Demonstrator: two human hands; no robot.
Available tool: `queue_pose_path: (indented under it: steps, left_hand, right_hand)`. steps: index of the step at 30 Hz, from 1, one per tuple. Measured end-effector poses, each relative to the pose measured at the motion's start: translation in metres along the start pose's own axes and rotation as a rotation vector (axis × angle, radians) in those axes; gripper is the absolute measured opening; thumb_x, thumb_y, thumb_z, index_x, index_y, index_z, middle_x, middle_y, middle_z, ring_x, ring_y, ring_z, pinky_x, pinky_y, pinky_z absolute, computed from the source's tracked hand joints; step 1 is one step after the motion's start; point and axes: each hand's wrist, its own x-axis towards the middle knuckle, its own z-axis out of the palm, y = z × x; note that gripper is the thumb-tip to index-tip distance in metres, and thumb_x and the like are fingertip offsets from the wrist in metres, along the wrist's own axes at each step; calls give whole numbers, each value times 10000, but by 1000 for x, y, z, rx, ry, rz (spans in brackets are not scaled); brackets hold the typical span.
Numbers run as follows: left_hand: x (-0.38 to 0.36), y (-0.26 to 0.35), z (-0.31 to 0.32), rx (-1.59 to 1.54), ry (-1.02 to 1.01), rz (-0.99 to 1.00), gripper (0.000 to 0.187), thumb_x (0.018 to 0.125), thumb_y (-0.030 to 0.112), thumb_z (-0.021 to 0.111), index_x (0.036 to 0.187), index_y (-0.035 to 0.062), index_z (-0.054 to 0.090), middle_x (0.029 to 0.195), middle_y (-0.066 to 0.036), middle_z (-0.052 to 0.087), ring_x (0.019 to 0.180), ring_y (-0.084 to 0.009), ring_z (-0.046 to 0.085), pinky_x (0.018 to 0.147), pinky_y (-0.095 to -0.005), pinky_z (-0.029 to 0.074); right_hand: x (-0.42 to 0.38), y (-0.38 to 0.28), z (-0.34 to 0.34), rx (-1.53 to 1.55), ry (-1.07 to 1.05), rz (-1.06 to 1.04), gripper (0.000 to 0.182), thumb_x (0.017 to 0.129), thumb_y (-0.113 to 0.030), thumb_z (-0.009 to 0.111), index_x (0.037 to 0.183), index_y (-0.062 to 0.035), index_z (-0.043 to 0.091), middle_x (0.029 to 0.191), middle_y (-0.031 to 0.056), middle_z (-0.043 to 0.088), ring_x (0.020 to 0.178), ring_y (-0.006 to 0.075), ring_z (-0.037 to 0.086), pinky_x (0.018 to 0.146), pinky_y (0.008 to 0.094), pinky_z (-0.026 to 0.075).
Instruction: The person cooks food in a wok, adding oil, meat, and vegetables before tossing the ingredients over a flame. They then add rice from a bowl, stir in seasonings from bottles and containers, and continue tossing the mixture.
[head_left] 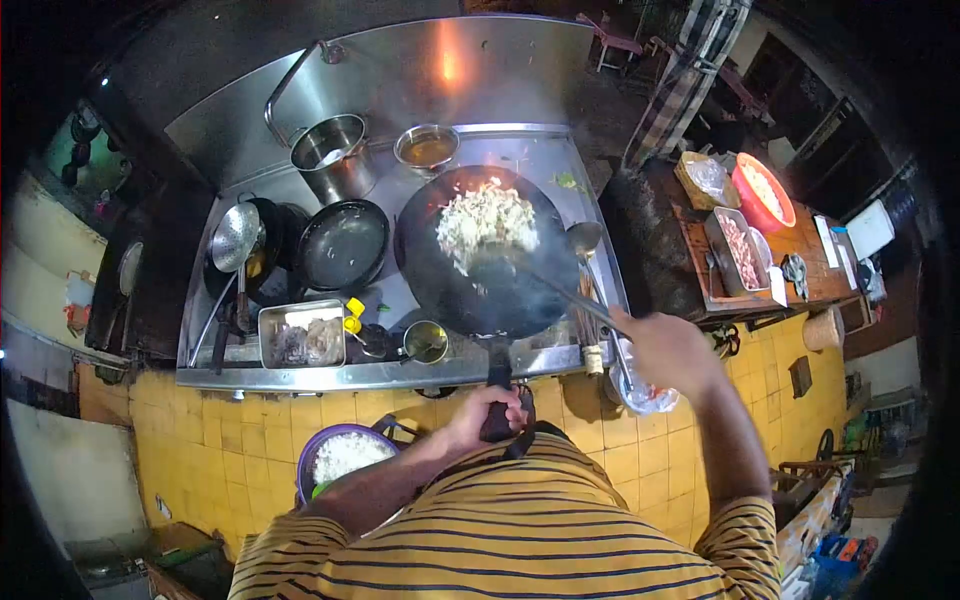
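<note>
A large black wok (430, 270) sits over the burner, with white rice mixed with small pieces (487, 222) heaped toward its far side. Wrapped around the wok's handle (499, 362) near the stove's front edge is my left hand (482, 415). My right hand (668, 350) grips a long-handled ladle (565, 291) from the right, and its dark head reaches into the wok just below the rice. Smoke and the dark wok blur the shape of that head. Small orange flames show at the wok's far rim.
Left on the stove are a black pan (344, 247), a steel pot (333, 165), a skimmer (236, 238) and a metal tray (302, 335). A bowl (427, 148) stands behind the wok; another ladle (584, 238) lies right. A purple-rimmed rice tub (302, 462) stands below; a side table (695, 240) holds food containers.
</note>
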Motion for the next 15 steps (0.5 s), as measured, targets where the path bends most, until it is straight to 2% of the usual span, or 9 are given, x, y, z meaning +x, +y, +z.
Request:
queue_pose_path:
  steps: [2,4,6,8,9,11,12,14,15]
  left_hand:
    - [5,19,27,207,32,154,66,782,78,561,743,58,511,622,-60,513,592,-197,528,571,-327,444]
    - [36,46,41,621,-164,702,143,766,116,578,645,70,515,594,-54,516,573,-193,522,556,-321,444]
    - [77,84,38,-239,93,118,194,750,135,585,585,77,501,591,-63,515,547,-196,510,546,-312,441]
    - [67,65,20,136,72,249,158,748,128,582,627,53,514,592,-71,517,540,-207,514,535,-319,438]
    - [65,44,3,84,124,308,134,743,127,590,657,41,532,594,-85,529,553,-212,534,529,-324,444]
    - [36,12,-14,317,73,213,80,785,124,577,779,46,556,637,-67,551,581,-184,560,578,-335,495]
    - [37,3,-19,275,154,150,102,819,157,570,790,60,555,649,-52,547,583,-179,557,587,-346,503]
    - [40,18,-9,314,113,152,108,808,123,587,845,38,530,611,-49,509,616,-173,544,613,-302,470]
    - [49,25,-5,334,80,309,103,814,127,587,828,39,535,624,-46,516,613,-170,539,605,-302,468]
  right_hand:
    - [-23,16,-22,-24,-78,-135,559,834,-185,559,1377,-125,444,848,186,665,805,380,647,736,494,504]
    - [-23,14,-25,74,-82,-116,556,836,-227,569,1373,-140,453,861,178,667,815,380,642,751,497,499]
    - [0,6,-5,86,0,22,543,831,-219,569,1362,-165,470,883,197,660,823,384,636,744,494,499]
    - [44,15,41,70,-26,30,551,821,-182,565,1364,-189,470,896,216,650,842,374,639,738,477,509]
    - [56,20,60,75,65,22,543,820,-158,555,1357,-174,478,900,223,647,831,378,638,732,478,508]
    - [55,39,76,82,154,5,536,818,-135,546,1350,-159,487,904,230,643,819,383,638,725,480,507]
    - [50,55,80,185,231,-50,523,821,-120,545,1341,-137,495,904,206,653,805,367,647,719,448,518]
    - [39,76,75,281,296,-125,511,823,-105,545,1332,-115,503,905,182,663,791,350,655,713,416,529]
    - [26,82,64,435,244,-102,504,836,-108,542,1339,-108,501,862,174,664,746,321,659,692,396,523]
